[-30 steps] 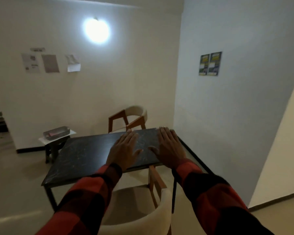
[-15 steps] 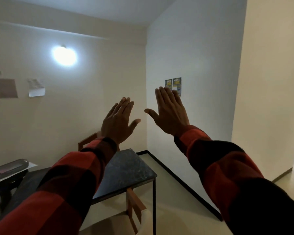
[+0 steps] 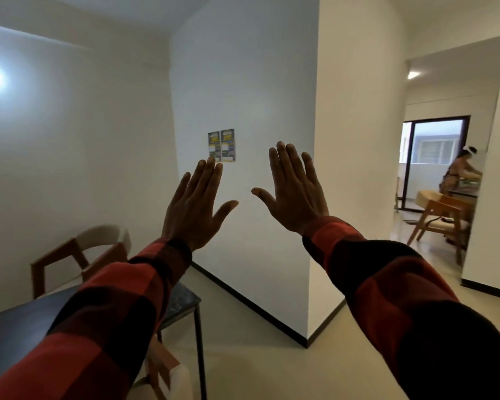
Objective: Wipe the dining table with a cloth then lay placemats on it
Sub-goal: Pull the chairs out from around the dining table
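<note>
Both hands were raised in front of the camera, backs toward the viewer, fingers straight & held together, thumbs spread, grasping nothing. Left hand [image 3: 195,210] sat slightly lower than right hand [image 3: 296,197]; they were near each other but apart, thumbs pointing inward w/ a gap between. Red-and-black checked sleeves [image 3: 113,321] covered both arms to the wrists. The dark table [image 3: 182,298] was low at the bottom left, well below the hands, mostly hidden behind the left arm. One wooden chair [image 3: 78,255] stood at its far side, another chair [image 3: 168,376] at its near edge. Two small posters [image 3: 221,145] hung on the wall. Cloth & placemats weren't visible. A person [image 3: 459,176] stood in the far room at right.
</note>
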